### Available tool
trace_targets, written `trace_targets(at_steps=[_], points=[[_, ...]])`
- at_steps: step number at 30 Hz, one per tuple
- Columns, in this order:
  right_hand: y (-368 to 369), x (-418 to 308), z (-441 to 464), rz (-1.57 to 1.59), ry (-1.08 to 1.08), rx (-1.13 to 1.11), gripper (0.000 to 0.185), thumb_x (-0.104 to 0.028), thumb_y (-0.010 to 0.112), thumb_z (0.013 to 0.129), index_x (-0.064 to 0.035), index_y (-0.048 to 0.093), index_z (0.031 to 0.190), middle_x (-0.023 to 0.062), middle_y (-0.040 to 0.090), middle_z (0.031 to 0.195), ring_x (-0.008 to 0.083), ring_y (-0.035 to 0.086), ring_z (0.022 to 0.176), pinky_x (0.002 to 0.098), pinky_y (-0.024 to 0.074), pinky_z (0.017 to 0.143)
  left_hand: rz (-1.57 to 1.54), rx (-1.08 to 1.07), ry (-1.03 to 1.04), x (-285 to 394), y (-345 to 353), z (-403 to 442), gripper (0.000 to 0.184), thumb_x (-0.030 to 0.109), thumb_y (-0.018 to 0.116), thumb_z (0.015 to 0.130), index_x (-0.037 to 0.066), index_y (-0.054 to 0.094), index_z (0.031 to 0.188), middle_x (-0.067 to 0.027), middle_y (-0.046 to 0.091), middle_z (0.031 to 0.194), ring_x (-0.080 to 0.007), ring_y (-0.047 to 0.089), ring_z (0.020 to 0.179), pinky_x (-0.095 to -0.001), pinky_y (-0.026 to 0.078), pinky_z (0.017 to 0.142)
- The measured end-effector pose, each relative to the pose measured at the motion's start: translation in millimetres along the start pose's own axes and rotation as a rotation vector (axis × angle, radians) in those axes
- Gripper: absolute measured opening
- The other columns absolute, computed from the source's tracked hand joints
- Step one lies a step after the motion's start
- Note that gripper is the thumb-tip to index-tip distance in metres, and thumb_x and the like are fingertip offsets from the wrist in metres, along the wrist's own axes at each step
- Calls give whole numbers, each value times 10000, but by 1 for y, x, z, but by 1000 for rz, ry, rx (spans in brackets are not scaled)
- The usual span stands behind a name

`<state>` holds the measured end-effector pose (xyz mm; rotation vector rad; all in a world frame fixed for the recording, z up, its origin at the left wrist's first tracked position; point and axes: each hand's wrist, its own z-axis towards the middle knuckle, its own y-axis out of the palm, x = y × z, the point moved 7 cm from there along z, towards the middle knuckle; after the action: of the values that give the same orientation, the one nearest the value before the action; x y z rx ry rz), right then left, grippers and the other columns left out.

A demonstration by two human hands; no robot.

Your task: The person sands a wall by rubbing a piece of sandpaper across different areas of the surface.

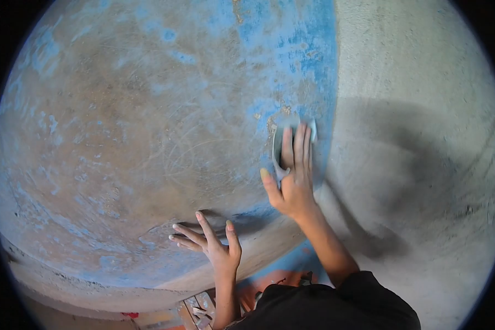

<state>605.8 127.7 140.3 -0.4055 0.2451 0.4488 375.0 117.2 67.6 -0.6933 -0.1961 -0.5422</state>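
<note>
A worn surface [203,121] with patchy blue paint and bare brownish areas fills the left and middle of the view. My right hand [296,170] presses a greyish sheet [279,146] flat against it, near the edge of the blue paint; the fingers lie over the sheet and the thumb is out to the left. The sheet is slightly blurred, and its underside is hidden. Lower down, my left hand [214,242] rests its spread fingertips on the same surface and holds nothing.
A pale grey-green wall [423,66] adjoins the blue paint on the right, with arm shadows on it. A ledge [93,294] runs along the bottom left. Below, beside my left forearm, is a slatted wooden piece [191,308] with small items on it.
</note>
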Motion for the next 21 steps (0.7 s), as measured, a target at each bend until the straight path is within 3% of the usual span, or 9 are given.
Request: trace_targets(at_steps=[3,6,10,13,18,21], points=[[41,10,-91,24,144,-120,877,-447,564,943,95,187,1520,453,166,1499,647,156,1382,677,163,1118,15,-35,-22,5,9,-13,761,344,623,941,131,257,1574,-307,-97,1609,-568,-179,1432,-716,-22,1088],[63,18,-139,19,143,-217,894,-449,564,942,95,158,1525,449,142,1507,635,148,1391,687,158,1113,23,-71,-34,8,18,-21,772,308,634,942,113,238,1576,-304,-101,1610,-554,-172,1441,-677,0,1119],[21,13,-31,49,10,-9,875,-441,557,945,60,154,1540,427,93,1533,622,100,1412,690,111,1120,99,-115,-39,6,28,-32,788,294,657,927,102,245,1571,-322,-108,1601,-563,-170,1438,-668,17,1123],[15,14,-11,73,-62,58,863,-435,560,943,47,168,1542,407,94,1548,616,96,1417,689,92,1121,134,-134,-31,7,33,-40,783,294,669,914,99,273,1561,-342,-70,1596,-582,-142,1434,-654,44,1133],[82,3,-152,33,49,-182,872,-421,580,935,77,172,1524,424,122,1525,648,99,1394,688,142,1115,73,-194,-79,-4,37,-66,773,281,670,906,104,293,1557,-352,-18,1594,-601,-90,1433,-650,83,1137],[93,-7,-175,84,90,-232,879,-409,583,935,92,159,1519,446,97,1511,658,92,1386,697,148,1108,32,-200,-125,-15,38,-80,756,258,677,896,102,320,1545,-347,17,1595,-605,-52,1434,-645,115,1138]])
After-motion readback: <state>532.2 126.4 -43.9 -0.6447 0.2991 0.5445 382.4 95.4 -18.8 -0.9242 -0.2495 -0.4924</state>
